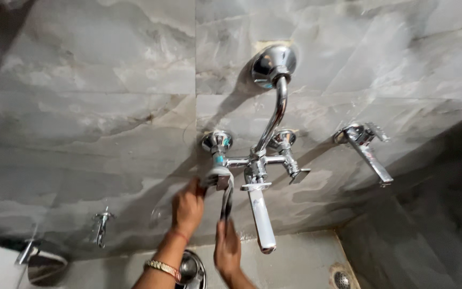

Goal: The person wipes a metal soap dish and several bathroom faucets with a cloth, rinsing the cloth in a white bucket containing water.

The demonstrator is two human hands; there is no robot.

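Observation:
A chrome wall mixer (255, 163) is fixed to a grey marble-look tiled wall, with a long spout (261, 217) pointing down and a curved pipe (278, 109) rising to a round flange (274, 61). My left hand (187, 207), with a gold bracelet and a red thread at the wrist, grips the mixer's left handle (217, 176). Below it, my right hand (226, 247) is closed on the lower end of a thin dark tool (226, 198) that reaches up to that handle. The tool is blurred, so its kind is unclear.
The mixer's right handle (297, 174) sticks out untouched. A separate chrome lever tap (369, 152) is on the wall to the right. A small angle valve (101, 226) sits low left. A shiny metal vessel (191, 269) and a floor drain (341, 279) lie below.

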